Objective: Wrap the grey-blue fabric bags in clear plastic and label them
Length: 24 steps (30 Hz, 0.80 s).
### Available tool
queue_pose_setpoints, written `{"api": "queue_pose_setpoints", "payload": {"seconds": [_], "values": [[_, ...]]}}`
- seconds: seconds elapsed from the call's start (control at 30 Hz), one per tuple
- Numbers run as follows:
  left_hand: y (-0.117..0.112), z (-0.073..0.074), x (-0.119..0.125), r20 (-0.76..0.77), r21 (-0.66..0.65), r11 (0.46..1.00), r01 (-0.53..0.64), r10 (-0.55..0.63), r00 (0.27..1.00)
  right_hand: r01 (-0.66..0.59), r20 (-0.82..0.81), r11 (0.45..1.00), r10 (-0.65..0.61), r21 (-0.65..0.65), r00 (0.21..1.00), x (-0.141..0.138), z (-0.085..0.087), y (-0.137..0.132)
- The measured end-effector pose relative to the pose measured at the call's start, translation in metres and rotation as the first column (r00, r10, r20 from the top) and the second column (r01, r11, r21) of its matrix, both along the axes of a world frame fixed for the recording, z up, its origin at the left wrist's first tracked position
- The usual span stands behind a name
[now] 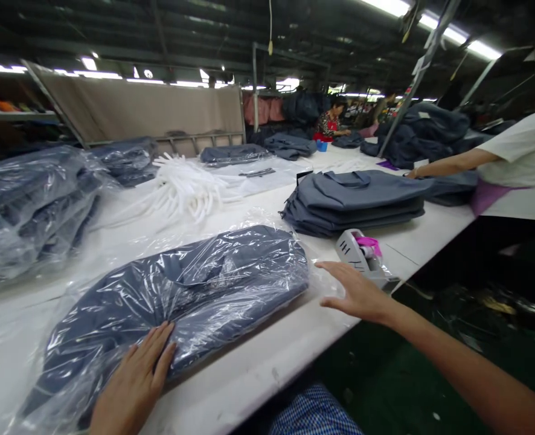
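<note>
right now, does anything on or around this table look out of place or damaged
On the green floor right of the table lie a yellowish scrap and what looks like crumpled clear plastic, strewn rather than stacked. The wrapped bag under the left hand shows no clear tear.

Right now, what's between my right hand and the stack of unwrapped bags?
In the head view, a grey box with a bright pink item inside lies between your right hand and the stack of bags.
</note>
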<state>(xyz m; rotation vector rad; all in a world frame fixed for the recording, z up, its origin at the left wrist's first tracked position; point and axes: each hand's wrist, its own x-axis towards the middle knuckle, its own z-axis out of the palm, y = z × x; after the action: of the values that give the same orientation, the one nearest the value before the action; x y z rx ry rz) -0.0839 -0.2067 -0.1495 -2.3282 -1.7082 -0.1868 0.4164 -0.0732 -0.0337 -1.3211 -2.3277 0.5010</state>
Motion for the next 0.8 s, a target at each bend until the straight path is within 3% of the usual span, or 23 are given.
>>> {"api": "queue_pose_setpoints", "payload": {"seconds": [0.1, 0.27, 0.37, 0.6, 0.7, 0.8], "values": [[0.001, 0.003, -0.001, -0.038, 0.01, 1.0, 0.006, -0.006, 0.999, 0.08, -0.108, 0.991, -0.068, 0.111, 0.992, 0.004, -0.02, -0.004], [0.001, 0.003, -0.003, -0.136, 0.051, 0.998, 0.038, -0.031, 0.99, 0.198, -0.369, 0.968, -0.243, -0.156, 0.897, -0.002, -0.036, 0.039], [0.001, -0.001, -0.006, -0.162, 0.105, 0.992, 0.064, -0.046, 0.986, 0.287, -0.365, 0.934, -0.348, -0.211, 0.864, -0.007, -0.052, 0.067], [-0.001, -0.004, -0.007, -0.179, 0.158, 0.982, 0.102, -0.073, 0.981, 0.406, -0.319, 0.909, -0.415, -0.098, 0.852, -0.01, -0.107, 0.099], [-0.001, -0.007, -0.008, -0.153, 0.154, 0.983, 0.1, -0.076, 0.985, 0.444, -0.321, 0.893, -0.441, -0.066, 0.838, -0.004, -0.109, 0.101], [-0.001, -0.012, -0.01, -0.117, 0.16, 0.983, 0.087, -0.068, 0.991, 0.511, -0.372, 0.859, -0.465, 0.029, 0.803, -0.005, -0.093, 0.086]]}}
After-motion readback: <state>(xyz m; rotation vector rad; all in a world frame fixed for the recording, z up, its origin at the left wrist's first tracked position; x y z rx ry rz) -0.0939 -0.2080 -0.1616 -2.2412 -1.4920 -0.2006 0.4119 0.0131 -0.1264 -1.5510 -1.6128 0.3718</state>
